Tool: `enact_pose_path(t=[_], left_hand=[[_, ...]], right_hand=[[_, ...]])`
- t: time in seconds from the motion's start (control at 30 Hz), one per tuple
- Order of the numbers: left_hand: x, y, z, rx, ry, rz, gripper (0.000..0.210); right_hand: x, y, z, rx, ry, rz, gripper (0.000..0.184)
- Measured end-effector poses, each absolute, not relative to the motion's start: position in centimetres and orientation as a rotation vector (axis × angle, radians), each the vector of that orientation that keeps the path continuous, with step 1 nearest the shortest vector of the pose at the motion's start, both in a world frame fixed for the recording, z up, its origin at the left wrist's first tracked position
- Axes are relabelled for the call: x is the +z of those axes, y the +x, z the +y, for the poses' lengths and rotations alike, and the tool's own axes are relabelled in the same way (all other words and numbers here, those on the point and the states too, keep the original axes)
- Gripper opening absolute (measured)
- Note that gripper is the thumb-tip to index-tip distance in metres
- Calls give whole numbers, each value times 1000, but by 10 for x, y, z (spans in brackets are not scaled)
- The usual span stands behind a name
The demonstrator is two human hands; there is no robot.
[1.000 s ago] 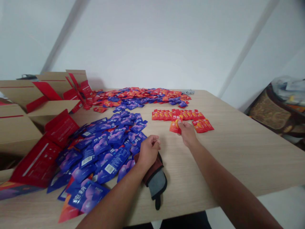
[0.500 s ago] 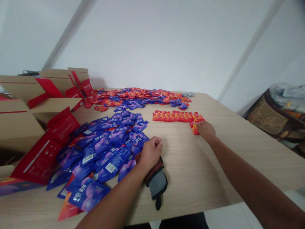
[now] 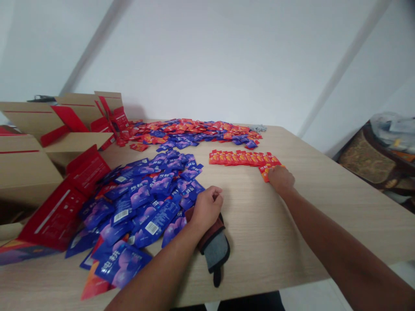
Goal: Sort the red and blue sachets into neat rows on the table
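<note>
My right hand (image 3: 281,178) is closed over a red-orange sachet (image 3: 263,172), whose left part shows beyond the fingers. This sachet lies just in front of the right end of a row of overlapping red sachets (image 3: 238,158). My left hand (image 3: 209,205) rests with its fingers loosely curled, nothing visible in them. Its wrist lies over a brown and grey fabric pouch (image 3: 216,250) with a black strap. Left of that hand spreads a heap of blue-purple sachets (image 3: 142,194), with a few red ones among them.
Along the back of the wooden table (image 3: 259,242) runs a mixed pile of red and blue sachets (image 3: 194,127). Open cardboard boxes (image 3: 26,164) with red flaps stand on the left. A grey cloth (image 3: 258,128) lies at the far edge. A patterned brown item (image 3: 366,157) stands at right.
The right hand has closed in more over the red sachet and shifted very slightly. My left hand stays in place; the whole view has moved a little.
</note>
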State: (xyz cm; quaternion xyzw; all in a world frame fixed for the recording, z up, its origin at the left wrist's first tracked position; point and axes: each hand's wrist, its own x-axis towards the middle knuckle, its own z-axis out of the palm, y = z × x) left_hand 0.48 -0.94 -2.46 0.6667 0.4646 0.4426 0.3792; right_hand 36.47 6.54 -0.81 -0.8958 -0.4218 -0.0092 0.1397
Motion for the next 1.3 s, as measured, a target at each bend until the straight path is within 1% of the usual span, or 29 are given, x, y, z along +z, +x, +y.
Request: enact_pose_path(t=[0.27, 0.37, 0.43, 0.5, 0.57, 0.7, 0.8, 0.9, 1.03, 1.17, 1.3], left_hand=[[-25, 5, -9, 1139, 1708, 1186, 18], [-24, 6, -9, 1132, 1717, 1187, 18], [-23, 6, -10, 1125, 1721, 1184, 18], [-21, 6, -11, 1124, 1716, 1183, 18], [-19, 5, -12, 1125, 1713, 1189, 17], [-16, 4, -14, 1123, 1739, 1169, 15], [-14, 4, -15, 1116, 1743, 1141, 16], [-11, 3, -13, 1092, 1723, 1138, 12], [3, -6, -3, 1121, 1653, 1120, 12], [37, -30, 14, 1169, 1669, 1170, 17], [76, -81, 36, 1207, 1802, 1361, 24]], right_hand=[[-4, 353, 54, -166, -2485, -1223, 41], [3, 336, 51, -229, -2387, -1254, 36], [8, 312, 52, -246, -2211, -1283, 29], [11, 279, 55, -129, -1950, -1294, 21], [8, 240, 58, 180, -1672, -1280, 13], [-18, 174, 57, 451, -1473, -1348, 13], [-40, 153, 52, 583, -1361, -1400, 13], [-50, 155, 49, 669, -1283, -1434, 13], [-50, 164, 53, 712, -1262, -1391, 16], [-51, 166, 55, 764, -1251, -1374, 18], [-53, 166, 55, 791, -1249, -1366, 19]])
